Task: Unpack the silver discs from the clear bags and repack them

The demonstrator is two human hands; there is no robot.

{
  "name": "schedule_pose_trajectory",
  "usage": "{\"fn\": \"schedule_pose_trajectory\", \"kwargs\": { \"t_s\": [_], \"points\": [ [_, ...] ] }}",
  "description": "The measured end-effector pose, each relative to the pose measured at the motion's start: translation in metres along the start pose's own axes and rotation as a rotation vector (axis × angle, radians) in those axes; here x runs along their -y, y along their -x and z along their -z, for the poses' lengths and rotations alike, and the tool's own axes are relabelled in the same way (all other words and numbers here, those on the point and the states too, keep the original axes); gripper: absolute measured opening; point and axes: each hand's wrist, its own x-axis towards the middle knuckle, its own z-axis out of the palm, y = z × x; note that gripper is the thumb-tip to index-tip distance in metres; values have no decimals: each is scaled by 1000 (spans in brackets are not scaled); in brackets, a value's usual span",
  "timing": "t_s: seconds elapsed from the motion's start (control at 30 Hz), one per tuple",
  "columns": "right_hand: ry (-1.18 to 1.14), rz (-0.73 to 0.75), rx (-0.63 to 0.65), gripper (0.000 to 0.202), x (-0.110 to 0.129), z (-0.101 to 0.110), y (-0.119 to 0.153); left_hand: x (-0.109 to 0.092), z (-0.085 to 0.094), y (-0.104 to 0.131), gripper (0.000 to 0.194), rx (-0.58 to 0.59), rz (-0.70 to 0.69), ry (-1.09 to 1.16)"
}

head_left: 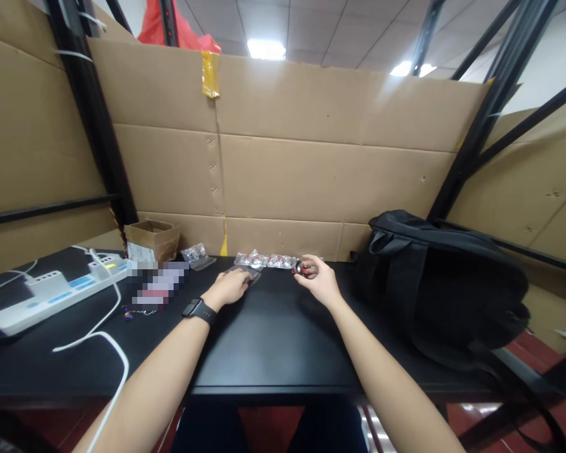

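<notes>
My right hand [321, 281] pinches a small round metallic ring-like piece [299, 268] with dark and red parts, raised a little above the black table [283, 340]. Fingers curled, my left hand [230, 287] rests on a clear plastic bag [255, 275] lying on the tabletop; the fingertips are partly hidden. Behind both hands runs a row of small clear-wrapped packets [266, 260] with silvery and red contents, along the foot of the cardboard wall. A dark smartwatch [199, 310] is on my left wrist.
At the right stands a black backpack [443, 283]. On the left lie a white power strip [66, 292] with loose white cables [117, 352], an open cardboard box [153, 238] and another clear packet [195, 255]. A cardboard wall [287, 170] closes the back.
</notes>
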Motion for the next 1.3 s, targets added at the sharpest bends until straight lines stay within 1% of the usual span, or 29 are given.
{"fn": "schedule_pose_trajectory", "kwargs": {
  "t_s": [0.07,0.17,0.27,0.37,0.47,0.53,0.63,0.7,0.87,1.0,1.07,1.2,1.3],
  "points": [
    [8,7,9,47,-2,3,-1,-2,1,-1,28,5,-21,5],
    [30,15,40,43,-5,4,-1,-10,0,-2,28,-13,-53,46],
    [38,44,100,44,-1,0,2,-26,-4,-2,33,-66,-85,134],
    [29,96,179,41,9,-6,7,-45,-7,-1,29,-110,-153,197],
    [23,141,255,43,18,-10,11,-62,-6,2,28,-144,-218,210],
    [64,149,316,39,19,-11,13,-69,-4,4,31,-160,-246,203],
    [173,147,406,28,13,-10,13,-71,-1,7,27,-158,-271,192],
    [235,146,439,22,8,-9,12,-71,-1,7,26,-155,-272,169],
    [306,150,491,22,2,-7,11,-75,-4,5,27,-183,-286,6],
    [301,142,477,21,3,-8,12,-80,-10,4,32,-179,-310,-81],
    [267,139,479,22,4,-9,13,-81,-12,4,34,-168,-313,-67],
    [190,129,483,29,9,-13,16,-82,-12,6,32,-143,-287,-16],
    [190,121,492,27,13,-16,18,-81,-10,7,34,-137,-258,14]
  ]
}}
